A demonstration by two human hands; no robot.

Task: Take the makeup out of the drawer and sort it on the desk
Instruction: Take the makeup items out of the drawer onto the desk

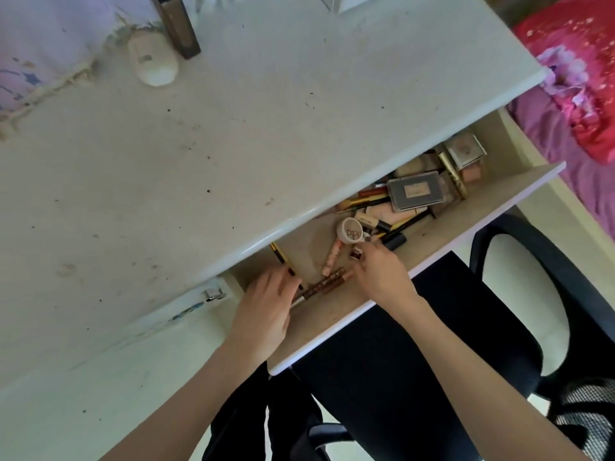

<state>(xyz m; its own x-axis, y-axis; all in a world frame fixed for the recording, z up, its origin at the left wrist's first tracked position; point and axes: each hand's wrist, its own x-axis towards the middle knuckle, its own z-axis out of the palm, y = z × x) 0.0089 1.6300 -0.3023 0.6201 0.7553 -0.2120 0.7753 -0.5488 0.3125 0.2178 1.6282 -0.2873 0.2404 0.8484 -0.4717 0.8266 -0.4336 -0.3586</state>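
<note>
The drawer [432, 234] is seen pulled out from under the white bench [233, 144], whose edge hides its rear part. The makeup is all found inside the drawer: a dark rectangular compact [417, 194], a square boxed item [465, 150], a round white jar [350, 230] and a tangle of pencils and tubes, many half covered by one another or by the bench edge. The left hand [266, 311] is laid over the near end of a brown patterned tube [327, 281]; its fingers [283, 281] are curled onto it, though the exact grip is hidden beneath the palm. The right hand [379, 271] is held by the jar, and whether its fingers pinch anything cannot be told. A white mouse [153, 61] is seen on the bench, a black chair [515, 294] below.
</note>
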